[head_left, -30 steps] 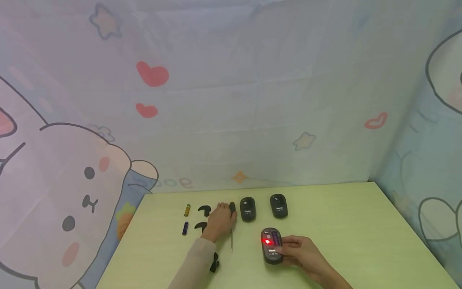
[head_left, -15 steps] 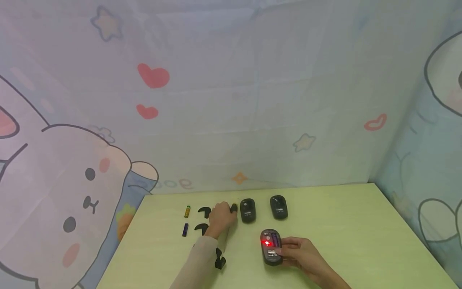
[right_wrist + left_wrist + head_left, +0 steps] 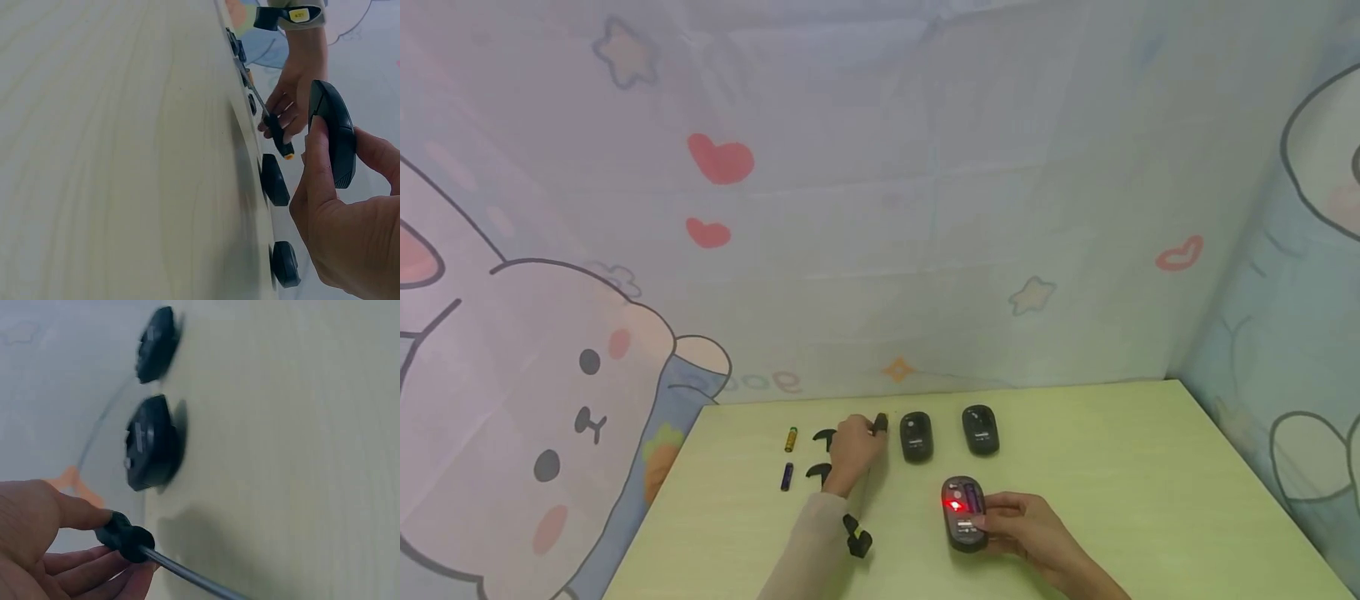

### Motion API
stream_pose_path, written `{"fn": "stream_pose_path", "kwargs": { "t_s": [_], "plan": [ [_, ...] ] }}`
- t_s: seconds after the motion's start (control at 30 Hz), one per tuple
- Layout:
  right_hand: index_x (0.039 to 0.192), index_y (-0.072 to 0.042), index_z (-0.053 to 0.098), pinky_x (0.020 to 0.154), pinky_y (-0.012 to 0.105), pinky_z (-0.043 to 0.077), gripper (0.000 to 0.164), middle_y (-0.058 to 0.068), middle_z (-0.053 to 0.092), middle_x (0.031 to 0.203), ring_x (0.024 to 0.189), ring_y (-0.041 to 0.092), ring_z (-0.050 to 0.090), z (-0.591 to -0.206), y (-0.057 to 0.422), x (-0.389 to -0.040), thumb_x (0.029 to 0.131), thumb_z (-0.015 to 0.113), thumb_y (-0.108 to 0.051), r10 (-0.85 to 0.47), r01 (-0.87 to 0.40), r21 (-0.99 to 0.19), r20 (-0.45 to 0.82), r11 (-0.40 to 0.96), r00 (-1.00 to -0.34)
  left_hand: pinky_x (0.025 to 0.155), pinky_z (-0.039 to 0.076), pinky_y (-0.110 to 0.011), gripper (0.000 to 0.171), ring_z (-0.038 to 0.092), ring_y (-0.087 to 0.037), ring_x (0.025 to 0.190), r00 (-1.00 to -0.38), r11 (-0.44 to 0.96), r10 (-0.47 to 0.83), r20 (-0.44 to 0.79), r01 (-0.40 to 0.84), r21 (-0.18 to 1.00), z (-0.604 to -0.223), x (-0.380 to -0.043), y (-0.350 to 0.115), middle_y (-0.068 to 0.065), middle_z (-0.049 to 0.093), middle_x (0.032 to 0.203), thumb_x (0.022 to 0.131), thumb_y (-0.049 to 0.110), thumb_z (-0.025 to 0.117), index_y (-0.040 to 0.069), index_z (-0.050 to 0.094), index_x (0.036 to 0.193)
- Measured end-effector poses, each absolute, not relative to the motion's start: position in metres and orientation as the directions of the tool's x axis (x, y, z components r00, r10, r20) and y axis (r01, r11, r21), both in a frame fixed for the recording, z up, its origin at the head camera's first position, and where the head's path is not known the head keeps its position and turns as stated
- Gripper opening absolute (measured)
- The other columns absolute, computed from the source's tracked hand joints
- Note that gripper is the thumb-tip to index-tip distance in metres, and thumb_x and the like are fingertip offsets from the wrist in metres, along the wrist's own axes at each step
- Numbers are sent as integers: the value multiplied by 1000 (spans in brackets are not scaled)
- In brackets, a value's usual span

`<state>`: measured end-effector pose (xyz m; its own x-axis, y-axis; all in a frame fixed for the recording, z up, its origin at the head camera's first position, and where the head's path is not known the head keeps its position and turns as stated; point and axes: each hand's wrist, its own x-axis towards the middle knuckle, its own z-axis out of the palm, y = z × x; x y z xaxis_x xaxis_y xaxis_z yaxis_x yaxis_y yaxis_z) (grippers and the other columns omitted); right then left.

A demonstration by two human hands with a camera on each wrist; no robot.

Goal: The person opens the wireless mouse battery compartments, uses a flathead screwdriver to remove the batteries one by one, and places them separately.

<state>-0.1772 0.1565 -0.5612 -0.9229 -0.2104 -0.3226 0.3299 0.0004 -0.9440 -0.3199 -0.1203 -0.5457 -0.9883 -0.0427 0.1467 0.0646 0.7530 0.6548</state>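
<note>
My left hand [image 3: 853, 450] pinches a screwdriver [image 3: 128, 537] by its black handle, which has an orange end in the right wrist view. The metal shaft [image 3: 194, 578] points away from the palm, lifted off the table. In the head view my right hand [image 3: 1030, 529] holds a black computer mouse [image 3: 964, 529], thumb on the underside and fingers behind. Its underside faces up toward me, with a red light glowing and a purple battery [image 3: 973, 498] in its slot. The right wrist view shows this mouse [image 3: 334, 134] edge-on, between thumb and fingers.
Two more black mice [image 3: 916, 437] [image 3: 981, 430] lie underside up at the back of the pale table [image 3: 1120, 483]. Left of my left hand are two curved black covers [image 3: 824, 436] [image 3: 818, 472], partly hidden, a yellow-green battery [image 3: 791, 439] and a purple battery [image 3: 786, 477]. A printed cloth hangs behind.
The left hand has gripped the screwdriver by its handle and raised it from the table; its wrist has turned. The right hand and its mouse have hardly moved.
</note>
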Motion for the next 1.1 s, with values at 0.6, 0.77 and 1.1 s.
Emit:
{"fn": "stream_pose_path", "kwargs": {
  "t_s": [0.6, 0.77, 1.1],
  "plan": [
    [142, 18, 49, 87, 38, 67, 68, 14, 77, 118, 99, 21, 76, -560, 156, -175, 94, 81, -19, -215, 319, -947, -307, -25, -927, 47, 48, -31, 30, 58, -18, 59, -992, 806, -1, 125, 73, 587, -547, -304, -99, -22, 77, 100, 94, 20, 75, -5, 73, 109],
    [141, 18, 51, 87, 38, 67, 67, 13, 77, 116, 99, 21, 76, -558, 156, -176, 93, 81, -19, -220, 323, -946, -309, -29, -925, 73, 65, -49, 41, 71, -39, 98, -987, 854, 31, 157, 107, 509, -554, -309, -104, -29, 72, 120, 92, 21, 78, -8, 70, 121],
    [142, 19, 49, 89, 38, 67, 65, 12, 77, 116, 101, 20, 77, -562, 158, -177, 95, 78, -17, -287, 292, -955, -265, -55, -921, 123, 41, -61, 56, 43, -56, 147, -950, 833, 297, 93, 305, 462, -563, -317, -114, -39, 51, 151, 100, 21, 66, -16, 55, 141]
  ]
}}
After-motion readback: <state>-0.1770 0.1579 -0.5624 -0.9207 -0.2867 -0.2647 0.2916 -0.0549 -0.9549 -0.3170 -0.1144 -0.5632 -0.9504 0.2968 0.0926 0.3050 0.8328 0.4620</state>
